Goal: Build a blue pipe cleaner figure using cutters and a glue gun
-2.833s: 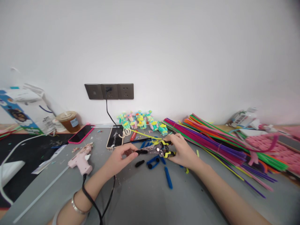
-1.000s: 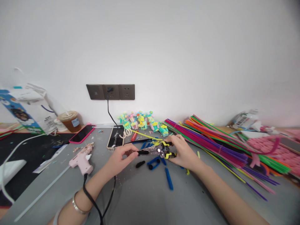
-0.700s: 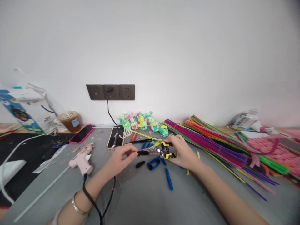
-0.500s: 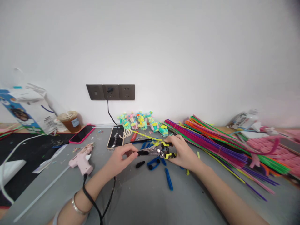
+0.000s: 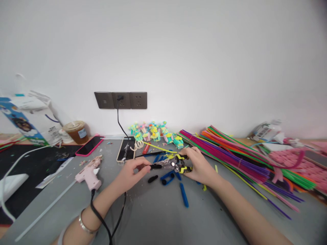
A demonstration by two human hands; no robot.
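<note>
My right hand is wrapped round the yellow-and-black handles of a pair of cutting pliers just above the grey tabletop. My left hand pinches a short black fuzzy pipe-cleaner piece whose end sits at the pliers' jaws. Another black piece lies below it, beside a bent blue piece and a straight blue piece.
A pink glue gun lies to the left, its black cord crossing my left wrist. Two phones, a drink cup, small pipe-cleaner figures and wall sockets are behind. A large bundle of coloured pipe cleaners spreads right.
Almost nothing differs: both hands stay at the same spot with the pliers and the black piece; only the view has shifted slightly.
</note>
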